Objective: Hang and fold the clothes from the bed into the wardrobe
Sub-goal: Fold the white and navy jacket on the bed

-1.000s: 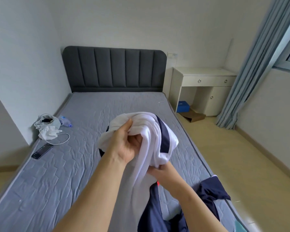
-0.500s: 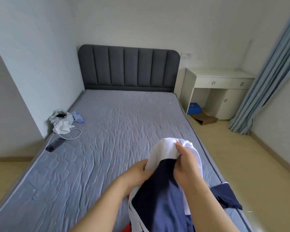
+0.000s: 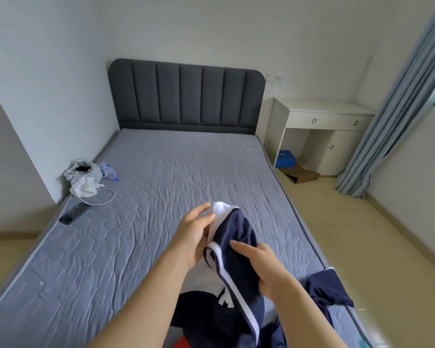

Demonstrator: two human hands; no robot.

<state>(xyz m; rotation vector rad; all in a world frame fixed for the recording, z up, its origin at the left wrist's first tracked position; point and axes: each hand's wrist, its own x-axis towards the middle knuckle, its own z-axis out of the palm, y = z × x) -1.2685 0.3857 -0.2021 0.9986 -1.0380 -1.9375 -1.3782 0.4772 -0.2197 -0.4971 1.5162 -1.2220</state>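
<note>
Navy-and-white garment hangs bunched above the foot of the bed, with more dark clothes beneath. The right hand curls its fingers round the navy cloth, carrying the weight. The left hand lays nearly straight fingers along the white edge, seemingly feeling for a hem rather than pinching. Half a second ago the right hand gripped the bundle's top and the left was underneath.

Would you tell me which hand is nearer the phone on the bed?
Left. The left hand is right of the phone; the right hand, gripping the navy garment, is farther right.
</note>
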